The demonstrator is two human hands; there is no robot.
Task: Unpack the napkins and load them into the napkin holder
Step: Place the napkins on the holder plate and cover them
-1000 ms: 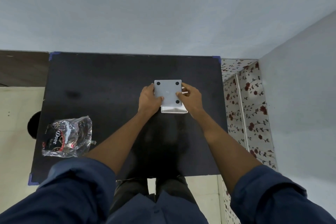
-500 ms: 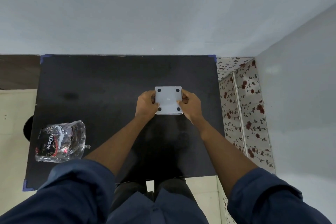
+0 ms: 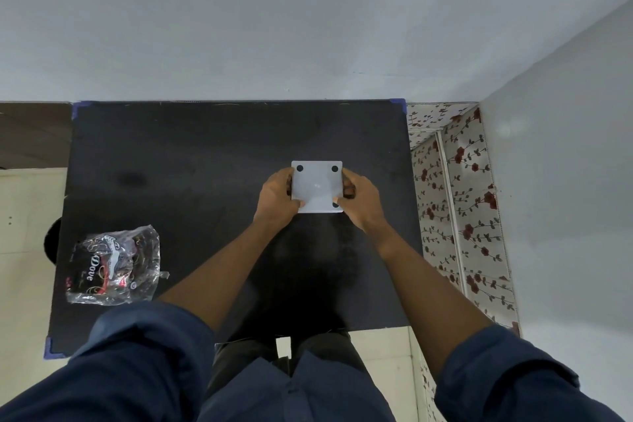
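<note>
A white square napkin holder (image 3: pixel 317 186) is held bottom side up over the black table (image 3: pixel 191 161), its underside showing black rubber feet at the corners. My left hand (image 3: pixel 275 198) grips its left edge and my right hand (image 3: pixel 361 199) grips its right edge, thumbs lying on the underside. Whatever is under the holder is hidden. An empty crumpled clear napkin wrapper (image 3: pixel 114 265) with dark print lies flat at the table's front left, far from both hands.
The table stands against a pale wall at the back. A surface with a red flower pattern (image 3: pixel 459 202) runs along the table's right side. Pale floor shows to the left and at the front edge.
The holder's base has turned to face the camera squarely, and the white strip seen below it a second ago is no longer visible. Both hands keep their grip on it.
</note>
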